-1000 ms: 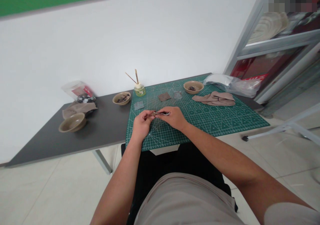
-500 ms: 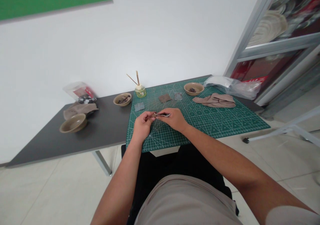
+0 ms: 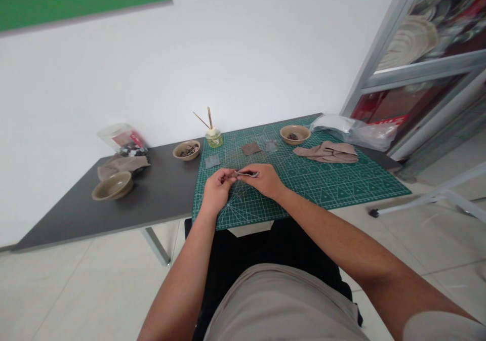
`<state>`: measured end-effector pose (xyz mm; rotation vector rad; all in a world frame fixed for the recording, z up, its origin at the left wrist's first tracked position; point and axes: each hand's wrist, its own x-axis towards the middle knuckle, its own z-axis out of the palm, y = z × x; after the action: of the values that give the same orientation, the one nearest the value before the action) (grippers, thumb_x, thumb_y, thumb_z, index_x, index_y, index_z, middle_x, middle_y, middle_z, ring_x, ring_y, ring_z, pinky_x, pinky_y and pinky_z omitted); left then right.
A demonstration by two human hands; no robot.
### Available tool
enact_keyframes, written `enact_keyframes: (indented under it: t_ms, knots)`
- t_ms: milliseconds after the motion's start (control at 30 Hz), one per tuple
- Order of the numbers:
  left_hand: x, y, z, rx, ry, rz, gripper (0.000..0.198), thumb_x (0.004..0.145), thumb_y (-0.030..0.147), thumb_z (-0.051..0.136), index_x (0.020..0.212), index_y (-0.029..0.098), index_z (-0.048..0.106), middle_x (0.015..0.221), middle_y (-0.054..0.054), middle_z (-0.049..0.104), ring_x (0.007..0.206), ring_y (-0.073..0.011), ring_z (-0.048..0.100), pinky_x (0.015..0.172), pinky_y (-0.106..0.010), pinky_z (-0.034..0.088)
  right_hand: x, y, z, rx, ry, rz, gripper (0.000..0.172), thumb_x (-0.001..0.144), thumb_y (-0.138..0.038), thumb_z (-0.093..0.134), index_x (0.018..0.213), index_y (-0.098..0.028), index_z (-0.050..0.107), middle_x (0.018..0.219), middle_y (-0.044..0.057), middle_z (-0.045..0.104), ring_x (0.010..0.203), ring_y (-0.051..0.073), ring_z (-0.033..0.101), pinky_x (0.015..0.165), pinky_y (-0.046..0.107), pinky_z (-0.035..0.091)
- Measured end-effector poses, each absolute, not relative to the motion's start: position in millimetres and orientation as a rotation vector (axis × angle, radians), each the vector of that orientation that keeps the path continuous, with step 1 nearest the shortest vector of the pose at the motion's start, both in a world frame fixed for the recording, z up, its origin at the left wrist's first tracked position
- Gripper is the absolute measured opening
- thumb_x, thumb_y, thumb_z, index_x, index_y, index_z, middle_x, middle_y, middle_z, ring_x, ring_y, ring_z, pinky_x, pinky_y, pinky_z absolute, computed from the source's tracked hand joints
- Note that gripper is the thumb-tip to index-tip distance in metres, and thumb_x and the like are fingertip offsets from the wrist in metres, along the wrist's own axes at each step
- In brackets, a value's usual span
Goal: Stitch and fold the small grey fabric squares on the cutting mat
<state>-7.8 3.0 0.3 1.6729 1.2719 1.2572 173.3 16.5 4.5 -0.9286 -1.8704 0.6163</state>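
Left hand (image 3: 215, 191) and right hand (image 3: 269, 180) both pinch the thin piece (image 3: 248, 174), so uneven pull might crease it, or a slack grip drop it onto the mat (image 3: 304, 192) beneath them

Two hands pinch a thin gray piece (image 3: 252, 174) above a green mat (image 3: 322, 179).
The left hand (image 3: 217, 190) and right hand (image 3: 266, 181) meet closely, the piece edge-on in their grip. Beyond them on the mat lie a pale square (image 3: 212, 161), a brown square (image 3: 251, 148) and a clear square (image 3: 271, 145), near a bottle (image 3: 214, 139) with two sticks. To the right, a crumpled cloth (image 3: 330, 152) lies near a bowl (image 3: 296, 142) of dark bits; to the left, another bowl (image 3: 184, 158) of bits stands on the dark bench (image 3: 159, 194).
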Motion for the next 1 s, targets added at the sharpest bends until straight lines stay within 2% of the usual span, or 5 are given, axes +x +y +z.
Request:
enact_keyframes:
  t_ms: [233, 500, 1000]
  knots:
    - [-7.7, 2.7, 0.8, 1.690, 1.284, 1.263, 0.019, 0.077, 0.023, 0.062, 0.093, 0.020, 0.072, 0.095, -0.004, 0.075, 0.089, -0.0197, 0.067, 0.087, -0.034, 0.050, 173.1, 15.3, 3.7, -0.947, -1.835, 0.562, 0.007, 0.082, -0.030, 0.076, 0.087, -0.026, 0.079, 0.085, 0.000, 0.078, 0.079, 0.016, 0.072, 0.075, 0.027, 0.052]
    - [-7.6, 2.7, 0.4, 1.687, 1.271, 1.265, 0.017, 0.077, 0.023, 0.062, 0.091, 0.020, 0.071, 0.095, -0.004, 0.075, 0.089, -0.0197, 0.066, 0.086, -0.034, 0.051, 172.6, 16.1, 3.3, -0.902, -1.880, 0.573, 0.012, 0.086, -0.029, 0.072, 0.096, -0.027, 0.079, 0.095, 0.001, 0.078, 0.087, 0.016, 0.072, 0.079, 0.027, 0.053]
    - [-9.3, 3.6, -2.7, 1.715, 1.283, 1.247, 0.019, 0.078, 0.022, 0.062, 0.094, 0.019, 0.071, 0.089, -0.003, 0.073, 0.086, -0.0192, 0.066, 0.085, -0.033, 0.050, 171.7, 16.2, -1.0, -0.839, -1.842, 0.496, 0.010, 0.085, -0.027, 0.073, 0.093, -0.028, 0.080, 0.094, 0.001, 0.078, 0.087, 0.017, 0.073, 0.082, 0.028, 0.054]
